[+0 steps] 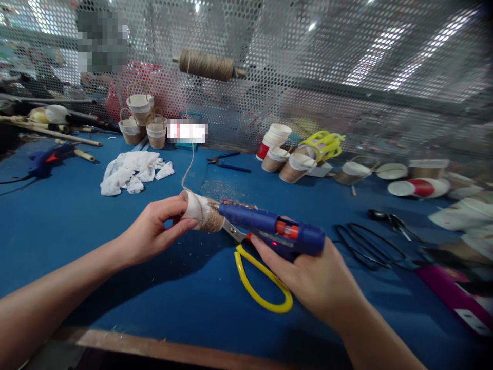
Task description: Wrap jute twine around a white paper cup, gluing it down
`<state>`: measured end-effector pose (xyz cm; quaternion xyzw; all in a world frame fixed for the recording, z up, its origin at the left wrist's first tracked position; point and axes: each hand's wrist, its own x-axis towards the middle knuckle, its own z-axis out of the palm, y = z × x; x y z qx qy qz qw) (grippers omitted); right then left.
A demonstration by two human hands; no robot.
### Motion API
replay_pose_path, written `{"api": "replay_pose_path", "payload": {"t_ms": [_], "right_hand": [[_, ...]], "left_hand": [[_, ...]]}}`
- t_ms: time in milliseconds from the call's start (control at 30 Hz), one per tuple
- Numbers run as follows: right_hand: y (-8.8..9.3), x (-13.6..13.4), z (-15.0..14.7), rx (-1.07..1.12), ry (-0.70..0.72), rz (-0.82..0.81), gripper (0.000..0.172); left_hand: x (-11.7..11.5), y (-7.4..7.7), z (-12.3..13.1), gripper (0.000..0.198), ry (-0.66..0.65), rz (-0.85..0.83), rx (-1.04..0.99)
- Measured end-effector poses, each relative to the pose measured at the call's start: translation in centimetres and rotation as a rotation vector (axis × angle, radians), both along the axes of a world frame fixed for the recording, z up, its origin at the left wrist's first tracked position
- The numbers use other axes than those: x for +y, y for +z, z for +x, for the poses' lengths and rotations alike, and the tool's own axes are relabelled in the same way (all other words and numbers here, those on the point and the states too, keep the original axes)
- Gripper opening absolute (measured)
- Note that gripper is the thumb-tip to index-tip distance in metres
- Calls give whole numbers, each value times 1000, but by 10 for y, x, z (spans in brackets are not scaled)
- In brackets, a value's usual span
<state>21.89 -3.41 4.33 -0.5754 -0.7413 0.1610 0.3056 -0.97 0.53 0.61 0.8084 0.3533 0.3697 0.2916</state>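
My left hand (164,226) pinches the open rim of a small paper cup (204,211), tilted on its side and partly wrapped in twine. A strand of twine (191,159) runs from the cup up towards a spool. In my right hand (308,277) is a blue glue gun (269,226) with a small red light, its fingers around the handle. The gun's nozzle is at the wrapped side of the cup; whether it touches I cannot tell. Scissors with yellow handles (264,282) lie on the blue table below the gun, their blades partly hidden.
The twine spool (208,65) hangs on a perforated metal screen. Pliers (229,162), white lace scraps (131,172) and wrapped cups with handles (140,105) lie behind. Another glue gun (50,159) is at left; more cups (295,167), a black cable (370,246) and a purple power strip (454,298) are at right.
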Motion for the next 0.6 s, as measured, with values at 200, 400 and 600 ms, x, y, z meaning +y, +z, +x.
{"api": "replay_pose_path", "payload": {"t_ms": [200,400,600], "right_hand": [[-6,-2,2,61,-40,-40,12],[-9,-5,0,41,4,-29,8],[-11,-8,-1,17,48,-81,5]], "left_hand": [[1,1,-1,18,12,49,24],[1,0,3,19,52,-126,-169],[0,2,6,21,36,-341,-323]]}}
